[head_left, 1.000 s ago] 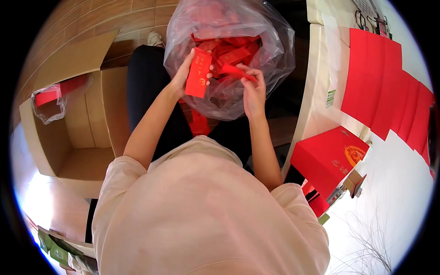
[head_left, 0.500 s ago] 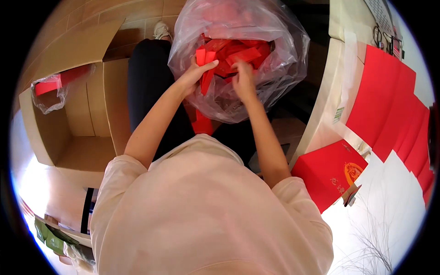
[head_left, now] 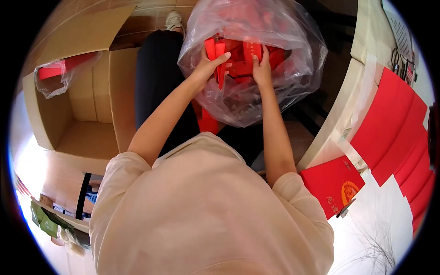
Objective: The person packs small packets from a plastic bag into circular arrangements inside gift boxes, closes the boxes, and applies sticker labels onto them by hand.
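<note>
A large clear plastic bag (head_left: pixel 293 87) stands open in front of my lap, with several red folded pieces (head_left: pixel 243 68) inside. At the left of its mouth my left hand (head_left: pixel 210 66) is closed around a few narrow red strips (head_left: pixel 220 52), thumb on top. My right hand (head_left: pixel 262 71) pinches a wider red piece (head_left: pixel 252 50) with small pale lettering, held upright over the bag's opening. A short gap separates the two hands.
An open cardboard box (head_left: pixel 87 137) stands on the left, with a red item in clear plastic (head_left: pixel 52 73) at its edge. On the right, a table holds overlapping red sheets (head_left: pixel 389 123) and a red printed box (head_left: pixel 332 183). Another red piece (head_left: pixel 208 124) lies by my lap.
My right hand has closed on a wider red piece and raised it at the bag's mouth. My left hand still holds its strips. The whole view has shifted slightly.
</note>
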{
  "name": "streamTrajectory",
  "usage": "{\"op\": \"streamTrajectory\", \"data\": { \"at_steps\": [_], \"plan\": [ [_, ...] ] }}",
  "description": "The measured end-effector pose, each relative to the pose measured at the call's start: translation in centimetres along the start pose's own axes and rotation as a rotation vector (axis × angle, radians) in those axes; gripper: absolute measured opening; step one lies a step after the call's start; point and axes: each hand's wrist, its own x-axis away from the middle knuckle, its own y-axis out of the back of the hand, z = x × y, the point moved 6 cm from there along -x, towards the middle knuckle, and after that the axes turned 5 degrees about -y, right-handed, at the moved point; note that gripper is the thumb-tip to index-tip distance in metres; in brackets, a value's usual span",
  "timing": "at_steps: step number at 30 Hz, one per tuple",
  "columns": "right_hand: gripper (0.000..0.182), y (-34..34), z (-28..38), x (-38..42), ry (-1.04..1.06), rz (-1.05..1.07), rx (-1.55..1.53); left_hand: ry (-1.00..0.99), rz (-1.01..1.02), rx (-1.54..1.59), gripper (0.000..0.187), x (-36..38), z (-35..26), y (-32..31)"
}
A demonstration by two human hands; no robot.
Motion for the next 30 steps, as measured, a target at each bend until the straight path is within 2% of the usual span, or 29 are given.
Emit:
{"op": "streamTrajectory", "data": {
  "at_steps": [1,3,5,6,7,9,10,12,13,15,16,18,22,24,25,27,28,30],
  "plan": [
    [0.052,0.0,0.6,1.0,-0.005,-0.006,0.003,0.005,0.007,0.0,0.074,0.0,0.2,0.0],
    [0.043,-2.0,0.5,3.5,-0.425,0.256,-0.938,0.009,0.028,0.003,0.081,0.0,0.5,-0.2],
    [0.043,-3.2,2.3,6.6,-0.628,0.334,-1.053,-0.029,0.008,-0.023,0.086,-0.4,1.1,-0.1],
    [0.043,-5.0,0.8,7.4,-0.561,0.455,-0.945,-0.071,-0.025,-0.047,0.092,-0.5,1.3,0.2],
    [0.048,-5.3,1.0,7.8,-0.498,0.421,-0.571,-0.071,-0.022,-0.046,0.092,-0.6,1.6,0.3],
    [0.056,-4.4,2.7,8.0,-0.284,0.351,-0.092,-0.117,0.021,-0.204,0.101,-0.7,1.8,0.5],
    [0.056,-4.3,2.5,7.8,-0.284,0.351,-0.094,-0.117,0.021,-0.205,0.101,-0.7,2.0,0.7],
    [0.072,-3.1,1.8,6.5,-0.168,0.232,0.405,-0.217,-0.025,-0.402,0.105,-0.9,1.9,1.1],
    [0.072,-3.0,0.5,5.6,-0.168,0.232,0.404,-0.216,-0.024,-0.403,0.105,-1.2,2.1,1.2],
    [0.085,-2.9,-2.4,3.4,-0.066,0.252,0.9,-0.202,-0.098,-0.468,0.106,-1.8,2.5,1.9],
    [0.085,-2.8,-4.1,2.9,-0.065,0.256,0.9,-0.2,-0.101,-0.468,0.106,-2.1,2.6,2.0],
    [0.088,-3.5,-5.3,2.2,0.173,0.25,1.086,-0.131,-0.101,-0.312,0.105,-2.5,3.2,2.2],
    [0.079,-4.0,-5.2,0.9,0.215,0.272,1.13,-0.091,-0.076,-0.174,0.112,-1.4,2.0,1.1],
    [0.074,-3.9,-4.7,0.6,0.124,0.421,1.022,0.001,-0.017,-0.026,0.104,0.0,0.4,-0.5],
    [0.074,-3.8,-4.7,0.6,0.119,0.416,1.025,0.002,-0.011,-0.026,0.104,-0.1,0.6,-0.5],
    [0.068,-2.2,-2.7,0.2,0.103,0.151,0.65,-0.004,0.002,0.023,0.094,-0.6,0.8,-0.3],
    [0.068,-1.7,-2.0,0.5,0.1,0.141,0.654,0.012,0.02,0.044,0.089,-0.5,0.9,-0.3],
    [0.046,0.9,-0.6,1.0,-0.108,0.024,0.233,0.045,0.073,0.096,0.085,-0.4,1.2,-0.3]
  ]
}}
